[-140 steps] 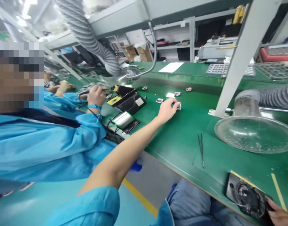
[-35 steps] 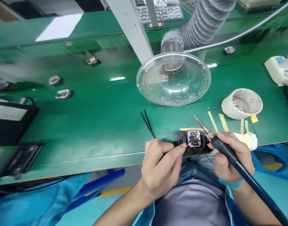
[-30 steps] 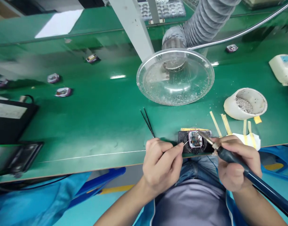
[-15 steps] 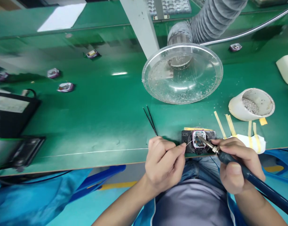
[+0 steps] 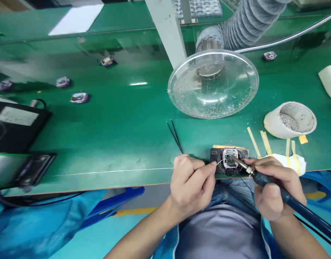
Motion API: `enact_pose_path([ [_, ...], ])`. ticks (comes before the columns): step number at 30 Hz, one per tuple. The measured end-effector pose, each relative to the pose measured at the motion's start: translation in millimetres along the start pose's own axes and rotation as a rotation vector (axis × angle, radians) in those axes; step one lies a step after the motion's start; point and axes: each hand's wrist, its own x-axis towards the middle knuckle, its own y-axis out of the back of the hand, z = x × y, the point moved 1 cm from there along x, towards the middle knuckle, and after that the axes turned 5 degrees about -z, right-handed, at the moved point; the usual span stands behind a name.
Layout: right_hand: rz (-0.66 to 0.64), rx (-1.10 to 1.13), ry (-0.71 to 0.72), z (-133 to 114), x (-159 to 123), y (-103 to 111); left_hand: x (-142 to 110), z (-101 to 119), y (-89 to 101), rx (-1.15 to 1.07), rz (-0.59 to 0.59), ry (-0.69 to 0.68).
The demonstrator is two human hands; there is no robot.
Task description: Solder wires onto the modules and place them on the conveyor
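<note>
Left hand (image 5: 192,183): grip closed, pinching one thin silver solder wire (image 5: 218,163) | Right hand (image 5: 278,189): grip closed on one black-handled soldering iron (image 5: 265,181), tip on one small square circuit board (image 5: 230,159) | Board sits in one black fixture (image 5: 216,156) on green worktop (image 5: 113,138) | Also on worktop: one pair black tweezers (image 5: 174,136), five purple-rimmed modules (image 5: 79,98)

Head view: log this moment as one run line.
left hand: solder wire | right hand: soldering iron | tip at circuit board in jig
</note>
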Motion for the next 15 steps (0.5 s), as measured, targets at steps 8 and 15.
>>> enact_pose_path([
  [8,-0.042,0.024,-0.031,-1,-1,2,2,-1,-3.0,0.015,0.006,0.002],
  [15,0.222,0.11,-0.063,-1,9,-10,-3,6,16.1,-0.119,-0.135,-0.015],
])
